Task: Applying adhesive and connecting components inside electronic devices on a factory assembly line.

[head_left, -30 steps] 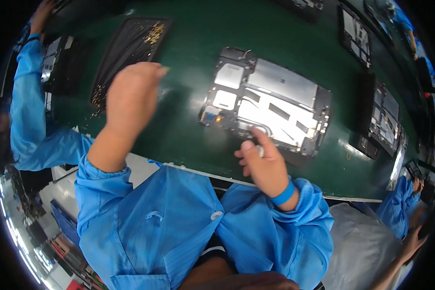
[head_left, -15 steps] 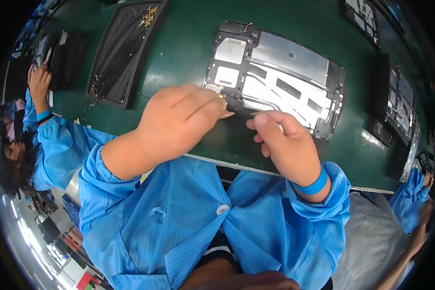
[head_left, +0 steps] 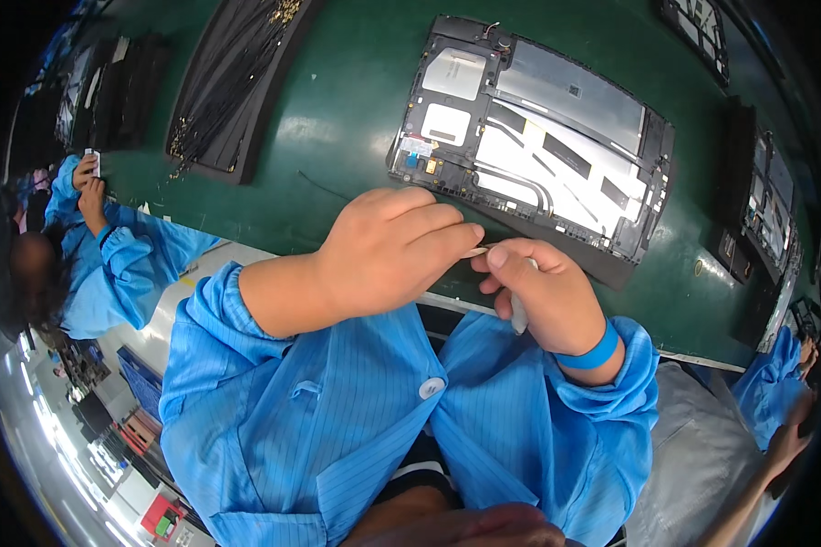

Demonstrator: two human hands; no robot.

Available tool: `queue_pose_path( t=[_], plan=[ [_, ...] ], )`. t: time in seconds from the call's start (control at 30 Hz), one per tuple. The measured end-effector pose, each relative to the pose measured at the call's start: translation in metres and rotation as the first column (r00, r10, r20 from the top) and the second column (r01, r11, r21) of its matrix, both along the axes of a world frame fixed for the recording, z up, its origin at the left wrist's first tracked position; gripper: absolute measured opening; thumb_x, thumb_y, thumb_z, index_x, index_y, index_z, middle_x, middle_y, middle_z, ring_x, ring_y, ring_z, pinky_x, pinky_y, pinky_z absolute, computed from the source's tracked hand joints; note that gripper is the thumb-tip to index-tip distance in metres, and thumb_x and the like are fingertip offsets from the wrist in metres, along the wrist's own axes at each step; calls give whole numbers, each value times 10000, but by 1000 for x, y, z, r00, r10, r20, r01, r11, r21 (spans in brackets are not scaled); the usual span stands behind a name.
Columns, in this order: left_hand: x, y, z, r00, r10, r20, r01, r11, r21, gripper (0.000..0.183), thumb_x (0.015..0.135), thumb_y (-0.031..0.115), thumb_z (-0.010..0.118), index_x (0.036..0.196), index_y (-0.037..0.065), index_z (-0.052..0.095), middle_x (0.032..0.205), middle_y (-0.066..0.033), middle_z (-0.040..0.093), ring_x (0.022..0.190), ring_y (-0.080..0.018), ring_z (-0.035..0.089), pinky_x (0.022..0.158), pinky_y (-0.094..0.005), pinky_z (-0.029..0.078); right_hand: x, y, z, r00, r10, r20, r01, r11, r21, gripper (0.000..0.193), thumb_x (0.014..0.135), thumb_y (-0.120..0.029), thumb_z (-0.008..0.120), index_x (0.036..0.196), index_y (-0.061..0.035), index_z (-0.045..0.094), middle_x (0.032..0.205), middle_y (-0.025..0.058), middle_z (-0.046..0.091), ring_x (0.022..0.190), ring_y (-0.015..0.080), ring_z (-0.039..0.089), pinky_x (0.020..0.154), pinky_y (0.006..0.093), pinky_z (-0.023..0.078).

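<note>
My left hand (head_left: 394,246) is closed in a pinch, fingertips meeting those of my right hand near the table's front edge. A thin black cable (head_left: 324,186) trails out leftward from behind it; the pinched end is hidden. My right hand (head_left: 543,296) is closed round a slim pale-grey tool (head_left: 519,312), possibly tweezers, whose lower end shows below the palm. Just beyond both hands lies an opened tablet-like device (head_left: 556,150), with a black frame, a silver panel and white areas crossed by dark cables. A black pad (head_left: 602,269) shows under its near edge.
A black tray (head_left: 237,91) of thin black cables with gold ends stands at the left on the green table (head_left: 337,109). Similar opened devices (head_left: 768,201) are at the right. A co-worker's hands (head_left: 89,187) hold a small pale item at far left.
Both hands have drawn back from the device's near-left corner and come together at the fingertips. The camera view has shifted, and the pale tool now shows more below my right palm.
</note>
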State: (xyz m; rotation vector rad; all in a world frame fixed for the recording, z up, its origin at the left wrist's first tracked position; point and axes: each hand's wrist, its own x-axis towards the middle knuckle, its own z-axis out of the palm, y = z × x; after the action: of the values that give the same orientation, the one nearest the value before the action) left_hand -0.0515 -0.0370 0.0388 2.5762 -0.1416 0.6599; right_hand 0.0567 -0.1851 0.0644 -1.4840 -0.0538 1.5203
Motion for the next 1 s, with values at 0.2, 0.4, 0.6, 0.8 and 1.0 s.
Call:
queue_pose_path(
  t=[0.2,0.4,0.6,0.8,1.0],
  plan=[
    [7,-4,1,998,-41,-37,37,995,-89,244,576,41,631,807,53,554,757,-59,540,616,-198,509,499,-278,420,0,0,-1,992,-98,-84,100,995,22,277,791,-235,500,944,-6,532,776,57,551,550,90,467,487,200,392],
    [16,-2,-5,982,182,-54,-178,981,72,224,598,41,620,811,61,552,781,-52,545,746,-223,510,643,-315,396,13,9,2,815,-456,358,276,848,452,455,857,-361,340,1099,20,387,824,114,553,644,155,510,553,259,418],
    [15,-3,-3,980,170,-103,-165,985,55,206,611,55,616,806,63,549,785,-49,544,786,-219,506,673,-317,379,3,23,-8,503,-572,647,288,818,499,537,856,-436,221,1131,20,285,864,161,564,692,182,540,612,269,428],
    [15,-1,-2,980,146,-134,-136,987,80,196,617,65,609,804,62,552,798,-49,544,790,-214,508,682,-314,380,5,24,-21,522,-534,665,136,822,553,459,860,-410,233,1055,-4,322,861,172,563,702,199,547,572,284,447],
    [18,-1,-1,977,147,-152,-131,985,110,190,618,71,599,803,60,555,802,-46,545,795,-206,510,683,-312,382,6,25,-33,490,-603,630,88,753,652,351,860,-320,302,996,-11,398,837,142,570,651,180,549,561,258,439]
  ],
)
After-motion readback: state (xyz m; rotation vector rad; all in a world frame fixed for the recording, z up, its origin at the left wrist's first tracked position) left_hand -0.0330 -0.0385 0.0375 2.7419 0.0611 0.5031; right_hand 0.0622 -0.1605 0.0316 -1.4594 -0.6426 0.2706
